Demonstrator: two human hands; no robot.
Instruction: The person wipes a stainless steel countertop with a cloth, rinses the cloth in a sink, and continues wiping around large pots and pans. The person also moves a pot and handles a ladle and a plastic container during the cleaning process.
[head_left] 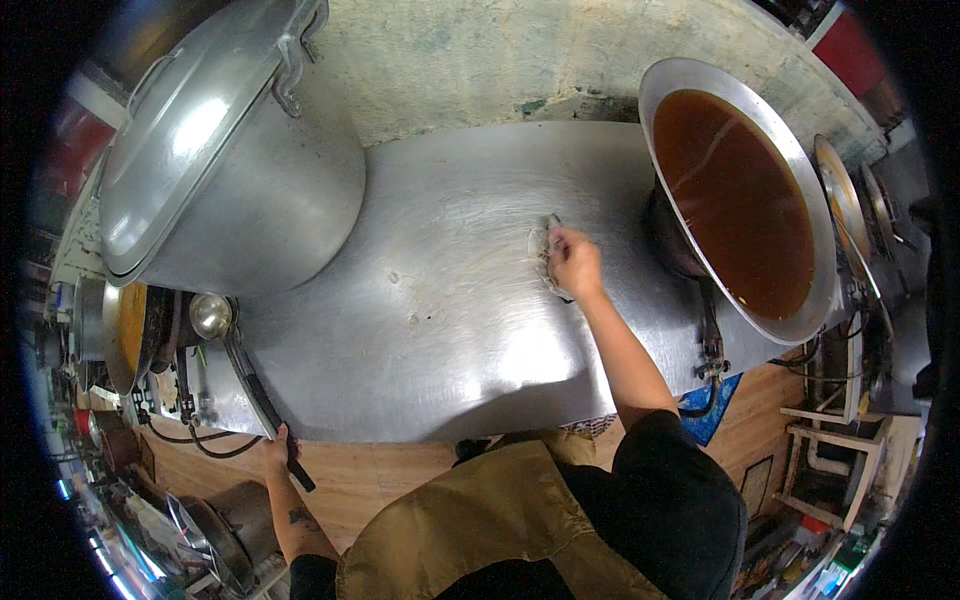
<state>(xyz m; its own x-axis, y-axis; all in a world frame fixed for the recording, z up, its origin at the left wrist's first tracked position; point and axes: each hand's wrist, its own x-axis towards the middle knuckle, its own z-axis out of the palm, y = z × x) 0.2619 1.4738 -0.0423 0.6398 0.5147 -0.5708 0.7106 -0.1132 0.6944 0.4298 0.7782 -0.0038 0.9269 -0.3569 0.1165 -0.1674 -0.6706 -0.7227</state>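
My right hand [576,264] is closed over a crumpled greyish-white rag [540,256], pressed against the steel tabletop [450,250] right of its middle. At the table's front left edge, my left hand [279,448] is wrapped round the black handle of a ladle [211,317]. The ladle's shiny round bowl points away from me and lies near the left end of the table. Small crumbs and light smears dot the steel between my hands. Most of the rag's near side is hidden under my fingers.
A large lidded aluminium pot [270,170] stands at the back left. To the right, a wide metal pan [672,75] of brown liquid sits on a burner with a gas valve [712,370] in front. A stained wall [450,70] closes the back. Another pan [128,345] stands at the left.
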